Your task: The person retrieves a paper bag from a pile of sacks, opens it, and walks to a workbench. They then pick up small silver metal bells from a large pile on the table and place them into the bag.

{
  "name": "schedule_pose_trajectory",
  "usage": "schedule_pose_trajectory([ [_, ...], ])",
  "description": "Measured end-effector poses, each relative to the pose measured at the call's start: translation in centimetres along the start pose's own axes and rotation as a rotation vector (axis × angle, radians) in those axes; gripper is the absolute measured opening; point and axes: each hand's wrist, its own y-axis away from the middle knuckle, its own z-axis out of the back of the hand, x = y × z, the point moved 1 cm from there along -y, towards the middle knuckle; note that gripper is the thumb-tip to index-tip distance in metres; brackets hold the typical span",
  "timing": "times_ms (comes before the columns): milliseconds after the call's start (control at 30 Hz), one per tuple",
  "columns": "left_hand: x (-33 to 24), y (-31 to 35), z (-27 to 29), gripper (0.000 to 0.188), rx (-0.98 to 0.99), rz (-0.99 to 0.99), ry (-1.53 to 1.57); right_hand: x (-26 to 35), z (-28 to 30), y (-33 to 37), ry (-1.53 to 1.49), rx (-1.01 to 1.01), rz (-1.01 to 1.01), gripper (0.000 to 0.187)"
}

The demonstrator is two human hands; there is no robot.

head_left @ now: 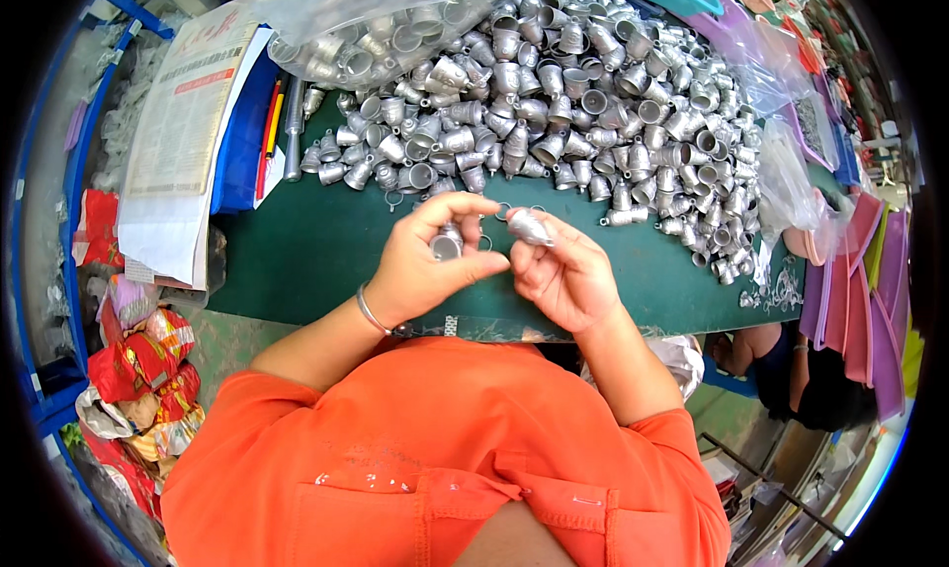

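Observation:
My right hand is closed, pinching a small silver metal bell between thumb and fingers. Facing it, my left hand curls around another silver bell, its open mouth turned up. The left index finger and thumb reach toward the right hand's bell, with a thin wire ring at the index fingertip. Both hands are above the near part of the green table. Beyond them spreads a large heap of similar silver bells, several lying loose along its near edge.
A clear plastic bag covers the heap's far left. At left stand a newspaper stack, a blue bin, pencils and a metal rod. Small wire pieces lie at the right edge. Another person sits at right.

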Motion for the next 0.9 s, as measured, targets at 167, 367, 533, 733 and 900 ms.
schedule_pose_trajectory([
  [167, 0.8, -0.4, 0.8, 0.031, 0.095, -0.279, -0.304, -1.3, -1.1, -0.4, 0.408, -0.009, -0.097, 0.025],
  [367, 1.1, 0.8, 2.6, 0.013, -0.206, 0.195, 0.277, 0.2, -3.0, -2.5, 1.467, -0.216, 0.274, 0.015],
  [533, 1.2, 0.7, 3.8, 0.022, -0.178, 0.262, 0.775, -0.3, -2.7, -4.8, 2.095, 0.208, 0.568, 0.030],
  [733, 1.5, 0.5, 3.6, 0.023, -0.010, 0.269, 1.069, -0.1, -1.8, -4.2, 2.128, 0.108, 0.621, 0.025],
  [900, 1.1, 0.3, 3.5, 0.025, 0.007, 0.315, 1.075, 0.1, -1.3, -2.4, 1.909, -0.002, 0.631, 0.035],
])
